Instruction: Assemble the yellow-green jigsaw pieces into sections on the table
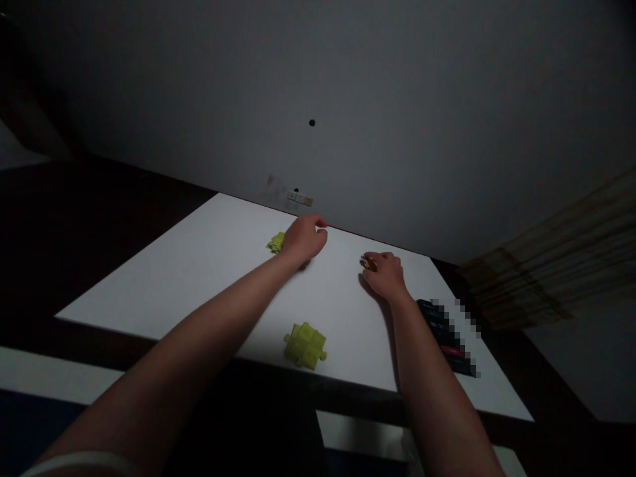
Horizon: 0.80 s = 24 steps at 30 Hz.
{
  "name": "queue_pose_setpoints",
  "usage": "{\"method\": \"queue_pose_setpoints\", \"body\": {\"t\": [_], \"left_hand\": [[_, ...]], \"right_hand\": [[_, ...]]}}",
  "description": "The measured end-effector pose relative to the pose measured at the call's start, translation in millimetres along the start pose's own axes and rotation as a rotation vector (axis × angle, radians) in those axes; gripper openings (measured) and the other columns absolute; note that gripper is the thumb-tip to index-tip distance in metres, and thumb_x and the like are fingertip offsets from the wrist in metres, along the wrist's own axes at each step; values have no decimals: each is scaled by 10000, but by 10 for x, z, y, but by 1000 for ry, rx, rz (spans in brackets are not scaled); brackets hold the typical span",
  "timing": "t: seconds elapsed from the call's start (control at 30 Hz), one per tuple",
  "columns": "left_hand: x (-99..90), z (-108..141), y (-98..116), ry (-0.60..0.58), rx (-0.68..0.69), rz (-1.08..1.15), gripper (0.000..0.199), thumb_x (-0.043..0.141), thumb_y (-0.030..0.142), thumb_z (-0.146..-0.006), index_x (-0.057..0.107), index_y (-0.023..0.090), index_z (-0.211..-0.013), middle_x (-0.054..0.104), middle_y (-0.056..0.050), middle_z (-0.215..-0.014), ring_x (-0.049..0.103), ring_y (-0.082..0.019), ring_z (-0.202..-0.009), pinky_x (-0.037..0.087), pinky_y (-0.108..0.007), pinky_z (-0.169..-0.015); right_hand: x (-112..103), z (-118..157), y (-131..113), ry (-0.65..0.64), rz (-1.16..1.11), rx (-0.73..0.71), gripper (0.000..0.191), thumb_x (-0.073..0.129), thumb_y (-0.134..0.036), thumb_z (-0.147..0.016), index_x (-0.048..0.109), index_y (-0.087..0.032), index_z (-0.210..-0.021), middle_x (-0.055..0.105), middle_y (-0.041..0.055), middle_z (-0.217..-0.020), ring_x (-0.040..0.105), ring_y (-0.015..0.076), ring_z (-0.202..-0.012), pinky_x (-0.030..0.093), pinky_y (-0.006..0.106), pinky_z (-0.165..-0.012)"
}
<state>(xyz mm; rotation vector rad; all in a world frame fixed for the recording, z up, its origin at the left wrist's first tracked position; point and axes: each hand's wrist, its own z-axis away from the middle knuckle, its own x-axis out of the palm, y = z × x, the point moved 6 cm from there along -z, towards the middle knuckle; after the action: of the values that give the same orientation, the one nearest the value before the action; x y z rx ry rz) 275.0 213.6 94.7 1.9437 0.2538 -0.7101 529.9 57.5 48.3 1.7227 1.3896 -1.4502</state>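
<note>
On the white tabletop, my left hand (304, 237) hovers near the far edge with bent fingers. A small gap shows between its thumb and forefinger, with nothing visible in it. Just left of that hand lies a small pile of yellow-green puzzle pieces (275, 242), partly covered by it. To the right, my right hand (388, 273) has its fingers closed around several puzzle pieces (368, 264) with brown, orange and pale colours; their exact number is hidden. Nearer the front edge, yellow-green puzzle pieces (305, 345) lie joined into a block with knobs sticking out.
A dark box-like item (440, 331) with a pixelated side lies at the table's right. The white tabletop (173, 278) reaches a grey wall (397, 132) with a socket strip (300, 198). A striped curtain (556, 265) hangs at the right.
</note>
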Motion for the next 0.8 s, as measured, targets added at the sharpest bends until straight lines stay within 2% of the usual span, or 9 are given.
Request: {"method": "queue_pose_setpoints", "body": {"t": [0.1, 0.17, 0.23, 0.3, 0.4, 0.5, 0.63, 0.73, 0.8], "left_hand": [[-297, -254, -360, -2, -90, -86, 207, 726, 260, -1065, 903, 249, -1172, 898, -153, -1326, 821, -371, -1293, 625, -477, -1118], [-501, -314, -627, -28, -90, -114, 270, 663, 323, -1111, 889, 208, -1204, 891, -194, -1347, 811, -386, -1321, 613, -506, -1165], [-646, -266, -843, -70, -19, -136, 352, 611, 386, -1150, 879, 187, -1262, 877, -203, -1422, 798, -364, -1370, 593, -493, -1227], [-688, -147, -1007, -144, 72, -148, 437, 553, 430, -1174, 861, 182, -1359, 865, -181, -1490, 790, -331, -1410, 592, -467, -1259], [-629, 25, -1177, -230, 151, -182, 586, 455, 468, -1199, 772, 148, -1574, 798, -204, -1633, 736, -343, -1536, 552, -516, -1339], [-514, 83, -1245, -303, 187, -210, 707, 396, 520, -1208, 657, 98, -1712, 719, -248, -1726, 668, -381, -1626, 485, -575, -1405], [-420, 56, -1270, -384, 212, -209, 810, 602, 579, -1121, 577, 93, -1770, 694, -277, -1733, 662, -429, -1609, 476, -629, -1406], [-508, 51, -1192, -306, 257, -233, 766, 635, 528, -1117, 573, 114, -1760, 623, -276, -1793, 561, -435, -1692, 404, -674, -1448], [-613, 113, -984, -207, 352, -270, 743, 709, 504, -1086, 614, 126, -1719, 529, -282, -1854, 437, -455, -1767, 331, -700, -1480]], "right_hand": [[-97, 2, -88, 170, -174, -84, 449, 704, -238, -961, 881, -190, -1371, 791, 250, -1348, 688, 440, -1327, 542, 579, -1169], [-73, 41, -247, 213, -325, -203, 393, 668, -229, -949, 873, -237, -1284, 822, 182, -1232, 735, 391, -1212, 590, 554, -1113], [55, 110, -494, 186, -448, -321, 336, 655, -240, -965, 863, -270, -1227, 825, 127, -1126, 758, 347, -1071, 625, 521, -1033], [239, 179, -810, 128, -524, -399, 299, 648, -271, -1023, 854, -262, -1239, 828, 114, -1104, 763, 327, -1025, 639, 504, -1005], [518, 199, -1330, -48, -472, -466, 423, 695, -364, -1107, 789, -200, -1486, 815, 171, -1360, 762, 328, -1232, 615, 478, -1120], [677, 85, -1597, -204, -276, -349, 467, 741, -474, -1152, 789, -178, -1509, 778, 212, -1426, 735, 354, -1315, 568, 472, -1165], [656, 6, -1684, -223, -282, -296, 444, 864, -523, -1073, 832, -193, -1369, 773, 180, -1413, 733, 332, -1252, 546, 421, -1091], [621, 4, -1600, -198, -490, -221, 279, 843, -384, -1020, 808, -200, -1226, 817, 95, -1228, 711, 258, -1061, 531, 361, -959], [601, -19, -1513, -167, -657, -151, 191, 779, -340, -1000, 778, -211, -1141, 814, 40, -1100, 681, 230, -970, 518, 345, -910]]}}
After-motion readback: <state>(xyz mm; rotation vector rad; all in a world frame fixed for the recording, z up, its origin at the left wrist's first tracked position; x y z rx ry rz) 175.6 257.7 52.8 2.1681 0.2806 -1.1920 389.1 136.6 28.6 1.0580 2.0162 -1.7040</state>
